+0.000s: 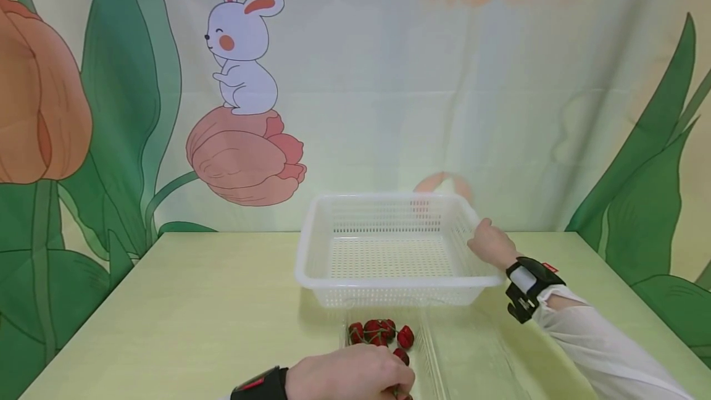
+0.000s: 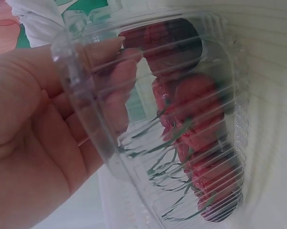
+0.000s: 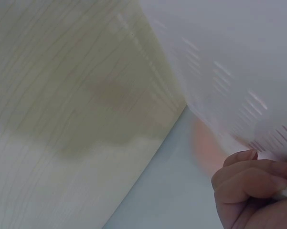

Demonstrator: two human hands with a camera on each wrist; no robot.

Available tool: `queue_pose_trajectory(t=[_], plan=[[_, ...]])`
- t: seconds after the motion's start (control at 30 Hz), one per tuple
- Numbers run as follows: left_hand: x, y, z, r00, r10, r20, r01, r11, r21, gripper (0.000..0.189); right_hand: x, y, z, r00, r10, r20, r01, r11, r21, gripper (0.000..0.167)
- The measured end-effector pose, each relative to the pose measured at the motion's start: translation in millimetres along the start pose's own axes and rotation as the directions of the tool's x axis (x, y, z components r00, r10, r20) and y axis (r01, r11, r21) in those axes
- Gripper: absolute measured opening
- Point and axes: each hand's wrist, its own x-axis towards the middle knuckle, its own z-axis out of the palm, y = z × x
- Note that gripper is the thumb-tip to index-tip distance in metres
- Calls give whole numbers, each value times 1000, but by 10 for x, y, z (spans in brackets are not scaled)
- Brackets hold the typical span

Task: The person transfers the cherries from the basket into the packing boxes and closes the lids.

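A white perforated plastic basket [image 1: 397,283] stands at the table's far side, and my right hand [image 1: 491,244] grips its right rim. In the right wrist view the curled fingers [image 3: 250,179] hold the rim beside the slotted wall. Nearer to me lies an open clear plastic clamshell box [image 1: 436,363] with several dark red cherries [image 1: 405,337] on green stems. My left hand [image 1: 355,370] reaches into the box with curled fingers. In the left wrist view, its thumb and fingertips pinch a cherry [image 2: 133,42] at the row's end, partly hidden behind the ribbed plastic.
The box's clear lid [image 1: 472,350] lies folded out to the right, below the basket. A pale wood-grain table [image 1: 222,301] spreads under everything. Behind it hangs a printed curtain [image 1: 366,79] with a rabbit and tulips.
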Motion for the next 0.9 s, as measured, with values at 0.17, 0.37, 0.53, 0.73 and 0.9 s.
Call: queue_pose_trajectory(t=[0.17, 0.37, 0.53, 0.73, 0.9], plan=[[-5, 1, 4, 1000, 11, -9, -11, 1000, 14, 17, 11, 17, 11, 1000, -9, -4, 9, 1000, 5, 34], [-7, 1, -16, 1000, 19, -19, -18, 1000, 23, 18, 25, 34, 21, 1000, 6, 0, -6, 1000, 11, 32], [-12, 2, -63, 1000, 2, -17, -2, 1000, -22, 19, 34, 36, 26, 1000, 6, -2, -6, 1000, 12, 33], [-16, -13, -165, 1000, -9, -29, 8, 1000, -28, 18, 29, 30, 19, 1000, -5, -7, 5, 1000, 8, 35], [-13, -43, -230, 997, -18, -76, 18, 1000, -3, 15, 21, 19, 11, 1000, -9, -8, 9, 1000, 7, 35]])
